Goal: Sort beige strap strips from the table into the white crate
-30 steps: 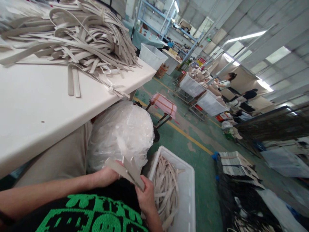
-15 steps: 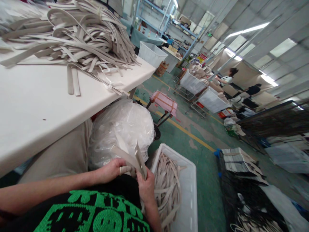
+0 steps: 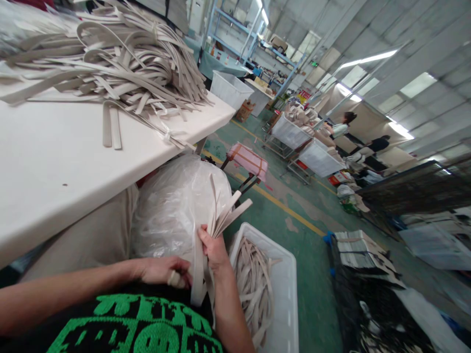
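My right hand (image 3: 215, 249) is closed around a bundle of flat beige fabric strips (image 3: 221, 215), whose ends fan out above the fist. One long strip (image 3: 198, 267) hangs down from it in front of my shirt. Just left of that strip is my left hand (image 3: 165, 272), its fingers curled inward and a pale wrap on one finger. Whatever those fingers hold, if anything, is hidden. Beside my right forearm stands a white plastic crate (image 3: 289, 289) with many loose beige strips (image 3: 255, 284) in it.
A large heap of beige strips (image 3: 147, 63) lies on the white table (image 3: 44, 162) to my left. Behind my hands is a bulging clear plastic bag (image 3: 162, 206). A pink-topped stool (image 3: 248, 159) stands beyond. Stacked goods (image 3: 355, 250) lie at right; a person (image 3: 342, 126) works far off.
My right hand has risen a little and the strips now fan out upward from it, with one hanging down. My left hand has moved slightly lower and left.
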Demonstrator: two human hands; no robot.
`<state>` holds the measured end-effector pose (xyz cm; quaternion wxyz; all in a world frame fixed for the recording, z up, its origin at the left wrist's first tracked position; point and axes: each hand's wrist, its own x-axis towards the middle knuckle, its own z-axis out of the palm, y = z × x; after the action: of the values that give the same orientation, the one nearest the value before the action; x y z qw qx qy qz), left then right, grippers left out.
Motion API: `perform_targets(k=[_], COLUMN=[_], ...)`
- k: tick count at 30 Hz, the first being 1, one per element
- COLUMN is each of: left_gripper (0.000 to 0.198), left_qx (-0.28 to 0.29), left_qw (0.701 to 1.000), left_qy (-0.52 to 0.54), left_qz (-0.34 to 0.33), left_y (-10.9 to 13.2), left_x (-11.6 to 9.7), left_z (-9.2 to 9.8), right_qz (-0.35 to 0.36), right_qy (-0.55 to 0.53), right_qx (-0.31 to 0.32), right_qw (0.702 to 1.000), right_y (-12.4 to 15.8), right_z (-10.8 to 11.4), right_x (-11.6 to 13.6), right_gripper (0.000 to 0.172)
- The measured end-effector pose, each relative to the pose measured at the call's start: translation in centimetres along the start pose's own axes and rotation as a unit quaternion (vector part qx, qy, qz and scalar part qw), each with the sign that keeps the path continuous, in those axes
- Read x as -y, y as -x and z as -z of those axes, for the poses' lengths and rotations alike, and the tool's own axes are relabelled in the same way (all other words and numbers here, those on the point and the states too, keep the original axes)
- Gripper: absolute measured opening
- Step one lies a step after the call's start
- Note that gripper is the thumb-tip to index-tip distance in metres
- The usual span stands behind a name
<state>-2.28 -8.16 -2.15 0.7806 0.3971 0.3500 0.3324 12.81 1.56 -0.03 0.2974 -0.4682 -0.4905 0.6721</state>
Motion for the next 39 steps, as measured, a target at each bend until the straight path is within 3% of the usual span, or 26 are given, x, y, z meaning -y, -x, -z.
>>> perform_targets(k=[2,5,9,12,19,23,26,29,34,39], left_gripper=[0.029,0.028,0.016,0.013,0.028,0.027,0.029,0.026,0.024,0.039], left_qx=[-0.055,-0.176,-0.338,-0.398,-0.392,-0.395,-0.396,-0.393,-0.342,-0.402], left_qw=[0.985,0.93,0.888,0.869,0.87,0.872,0.881,0.89,0.922,0.883], left_qy=[0.161,0.318,0.304,0.278,0.258,0.244,0.221,0.196,0.148,0.185], left_qz=[-0.002,-0.055,-0.076,-0.1,-0.154,-0.152,-0.136,-0.12,-0.107,-0.157], left_y=[-0.4,-1.5,-3.1,-3.5,-2.9,-2.5,-2.3,-2.3,-2.0,-1.6], left_x=[-0.6,-2.8,-5.9,-6.8,-6.7,-7.5,-7.8,-6.8,-5.0,-7.1], left_z=[2.0,4.6,5.8,5.6,4.8,4.5,3.9,2.9,2.0,4.1], right_qz=[0.021,0.067,0.113,0.123,0.109,0.108,0.121,0.134,0.159,0.166], right_qy=[0.035,0.118,0.199,0.221,0.255,0.21,0.208,0.204,0.194,0.239], right_qx=[-0.002,0.021,0.072,0.079,0.024,0.039,0.013,-0.005,-0.013,0.026], right_qw=[0.999,0.99,0.971,0.964,0.96,0.971,0.971,0.97,0.968,0.956], right_y=[1.2,3.3,5.2,5.0,2.2,1.3,1.2,1.0,0.9,1.8], right_z=[0.6,1.2,0.7,-0.1,-2.2,-3.4,-3.9,-4.0,-3.8,-3.5], right_x=[-0.4,-1.3,-1.9,-1.7,-0.5,-0.1,0.4,1.1,1.3,0.3], right_gripper=[0.036,0.024,0.02,0.026,0.032,0.032,0.032,0.031,0.027,0.025])
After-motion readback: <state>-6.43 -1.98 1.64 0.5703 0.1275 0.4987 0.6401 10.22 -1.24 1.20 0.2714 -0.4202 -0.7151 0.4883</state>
